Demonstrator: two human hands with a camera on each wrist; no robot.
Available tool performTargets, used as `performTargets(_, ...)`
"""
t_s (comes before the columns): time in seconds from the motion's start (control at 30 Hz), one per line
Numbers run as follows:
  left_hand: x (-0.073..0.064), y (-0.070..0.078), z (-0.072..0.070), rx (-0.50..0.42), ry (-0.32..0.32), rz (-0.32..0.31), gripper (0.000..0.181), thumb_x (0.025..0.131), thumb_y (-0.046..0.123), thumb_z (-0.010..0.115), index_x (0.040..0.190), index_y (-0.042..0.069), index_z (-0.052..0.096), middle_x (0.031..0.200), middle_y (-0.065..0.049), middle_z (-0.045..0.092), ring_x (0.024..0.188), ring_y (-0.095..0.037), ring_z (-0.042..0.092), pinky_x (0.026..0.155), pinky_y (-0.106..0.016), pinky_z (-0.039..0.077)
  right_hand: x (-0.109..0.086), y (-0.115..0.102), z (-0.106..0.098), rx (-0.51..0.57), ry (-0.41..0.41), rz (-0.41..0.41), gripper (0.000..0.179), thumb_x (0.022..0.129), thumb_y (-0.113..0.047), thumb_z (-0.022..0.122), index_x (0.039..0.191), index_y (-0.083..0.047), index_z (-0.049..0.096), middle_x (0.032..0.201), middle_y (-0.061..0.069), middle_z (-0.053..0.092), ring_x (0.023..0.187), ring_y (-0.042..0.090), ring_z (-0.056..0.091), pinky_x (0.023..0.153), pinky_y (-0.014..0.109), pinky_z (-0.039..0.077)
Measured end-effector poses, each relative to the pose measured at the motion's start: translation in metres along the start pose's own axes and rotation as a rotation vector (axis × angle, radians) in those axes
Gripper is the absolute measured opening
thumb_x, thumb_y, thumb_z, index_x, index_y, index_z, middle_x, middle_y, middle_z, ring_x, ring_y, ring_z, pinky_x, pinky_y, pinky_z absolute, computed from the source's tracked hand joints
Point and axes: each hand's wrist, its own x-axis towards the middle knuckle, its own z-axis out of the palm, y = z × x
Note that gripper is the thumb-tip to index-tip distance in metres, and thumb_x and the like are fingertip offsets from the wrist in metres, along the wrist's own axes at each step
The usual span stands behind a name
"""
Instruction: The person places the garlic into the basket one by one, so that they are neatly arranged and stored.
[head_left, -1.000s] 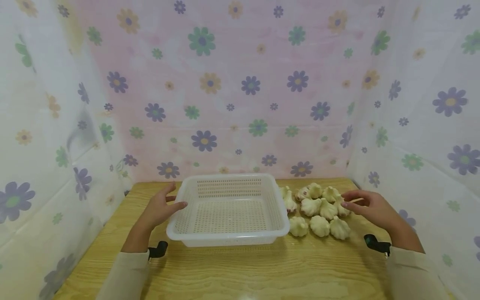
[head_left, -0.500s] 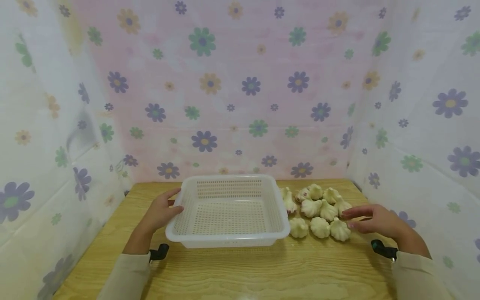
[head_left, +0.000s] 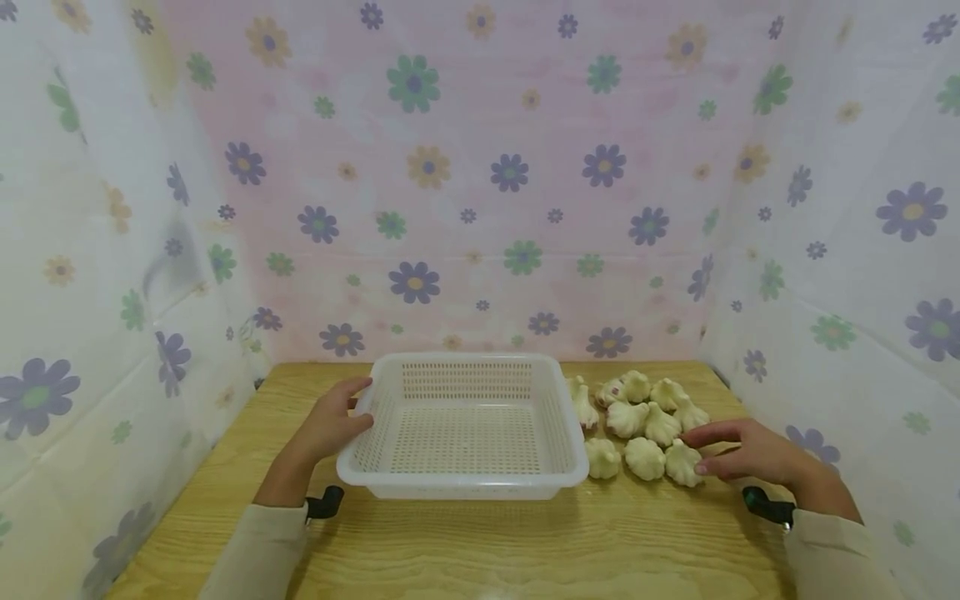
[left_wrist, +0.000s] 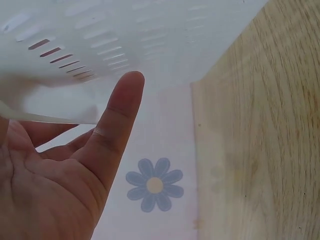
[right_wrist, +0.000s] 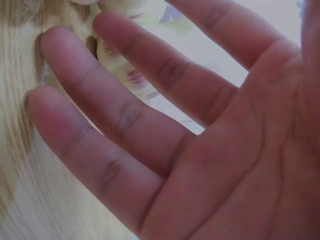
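A white plastic basket (head_left: 461,481) with slotted walls sits on the wooden table. My left hand (head_left: 333,425) grips its left rim, thumb over the top and fingers at the outside. In the left wrist view one straight finger of the left hand (left_wrist: 55,190) lies along the slotted outer wall (left_wrist: 165,30). Right of the basket is a group of pale garlic bulbs. My right hand (head_left: 757,454) reaches the front right garlic bulb (head_left: 682,463), fingertips right at its side. The right wrist view shows that hand's (right_wrist: 215,150) fingers spread and nearly straight, with garlic (right_wrist: 124,70) behind them.
More garlic bulbs (head_left: 627,418) lie in a loose cluster behind the front row. One bulb (head_left: 602,458) is close beside the basket's right wall. Floral cloth (head_left: 480,167) encloses the table (head_left: 480,546) at the back and both sides.
My right hand has moved from the back right bulbs toward the front right one. The left hand's fingers have come in closer on the basket rim. The basket has hardly moved.
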Motion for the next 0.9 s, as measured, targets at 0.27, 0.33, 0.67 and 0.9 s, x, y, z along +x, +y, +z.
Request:
performTargets(0.27, 0.001, 0.000, 0.001, 0.076, 0.001, 0.018, 0.072, 0.092, 0.007, 0.063, 0.157, -0.006, 0.036, 0.162, -0.027, 0.032, 0.125, -0.048, 0.057, 0.072, -0.038, 0.064, 0.003, -0.008, 0.005, -0.043, 0.007, -0.039, 0.049, 0.097, -0.016, 0.071, 0.141, 0.004, 0.059, 0.141, 0.038, 0.054, 0.107, 0.004, 0.067, 0.077, 0.038, 0.062)
performTargets(0.33, 0.001, 0.000, 0.001, 0.085, 0.002, 0.013, 0.072, 0.092, 0.007, 0.063, 0.157, -0.005, 0.036, 0.163, -0.026, 0.033, 0.124, -0.047, 0.057, 0.072, -0.038, 0.063, 0.005, -0.009, 0.006, -0.029, -0.002, -0.036, 0.050, 0.097, -0.015, 0.070, 0.142, 0.005, 0.058, 0.142, 0.040, 0.052, 0.106, 0.005, 0.068, 0.077, 0.038, 0.062)
performTargets(0.67, -0.001, 0.004, 0.000, 0.094, 0.000, 0.011, 0.072, 0.091, 0.005, 0.064, 0.157, -0.006, 0.036, 0.163, -0.028, 0.032, 0.126, -0.048, 0.057, 0.076, -0.040, 0.063, 0.011, -0.005, 0.011, -0.071, 0.016, -0.031, 0.053, 0.094, -0.017, 0.075, 0.139, 0.006, 0.059, 0.140, 0.040, 0.053, 0.102, 0.018, 0.073, 0.077, 0.034, 0.062)
performTargets(0.9, 0.000, 0.002, 0.002, 0.087, 0.018, -0.014, 0.073, 0.091, 0.006, 0.064, 0.158, -0.004, 0.036, 0.164, -0.024, 0.032, 0.126, -0.046, 0.057, 0.077, -0.040, 0.064, 0.011, -0.009, 0.009, -0.105, 0.041, -0.029, 0.052, 0.093, -0.018, 0.077, 0.136, 0.006, 0.062, 0.135, 0.032, 0.061, 0.105, 0.026, 0.070, 0.079, 0.030, 0.060)
